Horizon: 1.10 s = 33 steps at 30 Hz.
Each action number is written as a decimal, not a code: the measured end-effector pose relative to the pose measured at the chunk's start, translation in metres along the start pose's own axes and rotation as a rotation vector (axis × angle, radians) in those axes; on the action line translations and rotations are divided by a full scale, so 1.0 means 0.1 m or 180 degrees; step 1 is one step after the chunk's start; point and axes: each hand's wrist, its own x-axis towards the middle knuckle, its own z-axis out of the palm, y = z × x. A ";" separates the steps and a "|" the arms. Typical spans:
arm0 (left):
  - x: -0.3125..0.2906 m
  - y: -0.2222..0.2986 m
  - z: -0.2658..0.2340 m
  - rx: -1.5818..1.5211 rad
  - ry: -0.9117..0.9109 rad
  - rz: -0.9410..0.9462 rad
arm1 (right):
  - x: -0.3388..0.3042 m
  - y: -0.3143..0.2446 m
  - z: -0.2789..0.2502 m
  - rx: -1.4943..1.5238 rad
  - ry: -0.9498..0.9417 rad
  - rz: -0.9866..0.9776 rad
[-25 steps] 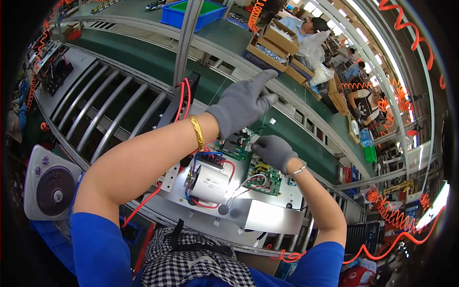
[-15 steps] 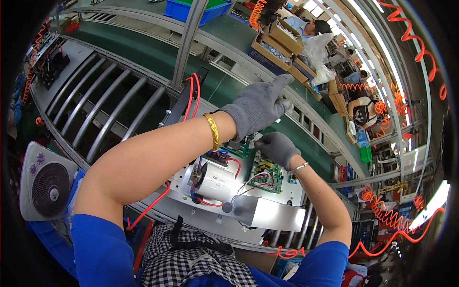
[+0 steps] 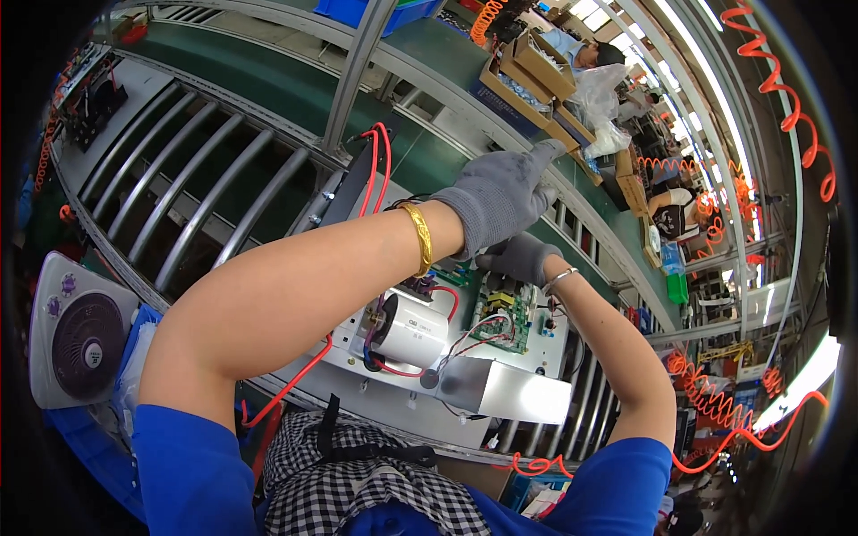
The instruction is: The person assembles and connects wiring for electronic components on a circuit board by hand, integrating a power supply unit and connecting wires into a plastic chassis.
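Note:
My left hand (image 3: 508, 198), in a grey glove, is raised above the far side of a white metal chassis (image 3: 552, 353). One finger stretches out to the upper right while the others curl; whatever they may hold is hidden. Just below it, my right hand (image 3: 523, 259), also gloved, is closed at the far edge of a green circuit board (image 3: 505, 329). Its fingertips are partly covered by the left hand, so what they grip does not show. A large white cylindrical capacitor (image 3: 416, 330) lies left of the board. Thin wires (image 3: 460, 344) run between them, and a silver metal box (image 3: 518, 393) sits nearer me.
Red cables (image 3: 375, 170) loop up on the left. Metal rollers (image 3: 192, 174) extend left of the chassis. A fan (image 3: 89, 335) stands at far left. Beyond the green belt (image 3: 420, 170) are cardboard boxes (image 3: 536, 67) and co-workers. Orange coiled hoses (image 3: 778, 89) hang right.
Both hands have shifted slightly; the right one is now closer under the left and more covered by it. The view has moved a little. The chassis looks much the same.

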 end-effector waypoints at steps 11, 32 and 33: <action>-0.09 -0.10 0.05 0.0091 -0.0451 0.0063 | -0.24 0.14 0.11 -0.0488 0.0572 -0.0187; -0.36 0.07 0.41 -0.0273 -0.2326 -0.0636 | -0.74 0.74 0.31 0.3166 0.0294 -0.1047; -0.37 0.01 0.44 -0.0263 -0.2331 -0.0647 | -0.75 0.75 0.33 0.3174 0.0283 -0.1055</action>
